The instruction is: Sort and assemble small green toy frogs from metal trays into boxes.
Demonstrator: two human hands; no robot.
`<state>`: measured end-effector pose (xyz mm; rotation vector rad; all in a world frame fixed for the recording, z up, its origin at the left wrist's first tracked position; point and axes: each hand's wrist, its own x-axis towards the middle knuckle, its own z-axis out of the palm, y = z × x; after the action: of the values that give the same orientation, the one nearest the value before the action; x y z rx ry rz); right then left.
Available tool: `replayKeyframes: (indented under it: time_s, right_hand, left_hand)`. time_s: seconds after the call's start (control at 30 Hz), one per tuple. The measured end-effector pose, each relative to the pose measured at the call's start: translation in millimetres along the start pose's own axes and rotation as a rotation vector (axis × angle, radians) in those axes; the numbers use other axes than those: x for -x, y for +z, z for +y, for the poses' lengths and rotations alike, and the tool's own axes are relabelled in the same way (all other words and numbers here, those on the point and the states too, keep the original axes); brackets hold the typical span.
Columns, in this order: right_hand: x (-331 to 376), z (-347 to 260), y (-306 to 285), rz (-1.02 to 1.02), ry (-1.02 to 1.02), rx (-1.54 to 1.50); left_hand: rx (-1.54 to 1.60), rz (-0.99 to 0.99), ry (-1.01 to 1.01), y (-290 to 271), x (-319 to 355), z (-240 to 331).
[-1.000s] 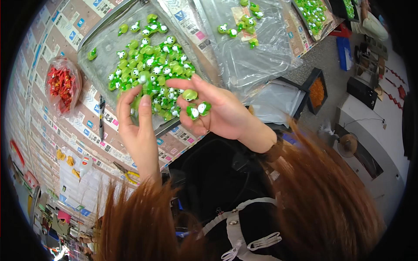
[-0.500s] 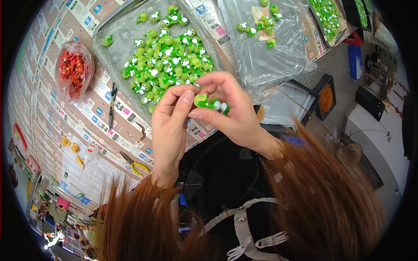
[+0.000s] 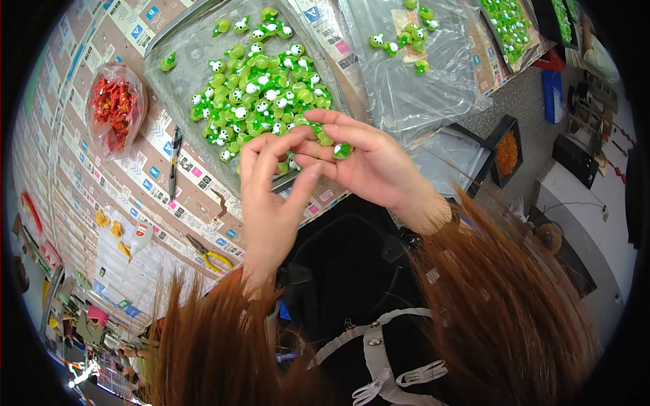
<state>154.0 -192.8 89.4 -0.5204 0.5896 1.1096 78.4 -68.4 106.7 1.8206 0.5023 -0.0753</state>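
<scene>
Glossy green bead [image 3: 342, 150] with white spots, pinched in right hand [image 3: 369, 166] grip; left hand [image 3: 271, 196] fingertips pressed alongside, hiding its underside

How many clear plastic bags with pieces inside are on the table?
2: a bag of red pieces at the left edge, and a bag of green figures right of the tray. Others may be hidden.
</scene>
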Motion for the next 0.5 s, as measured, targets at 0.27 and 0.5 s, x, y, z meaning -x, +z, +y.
replayKeyframes:
  time_s: [0.27, 0.5]
  right_hand:
    - [8.0, -3.2, 16.3, -0.072, 0.117, 0.01]
    - [6.1, 3.6, -1.9, 0.03, -0.043, 0.111]
  left_hand:
    - [-0.449, 0.141, 0.281, 8.4, -4.3, 1.6]
    - [0.249, 0.206, -0.084, 12.3, 1.0, -1.5]
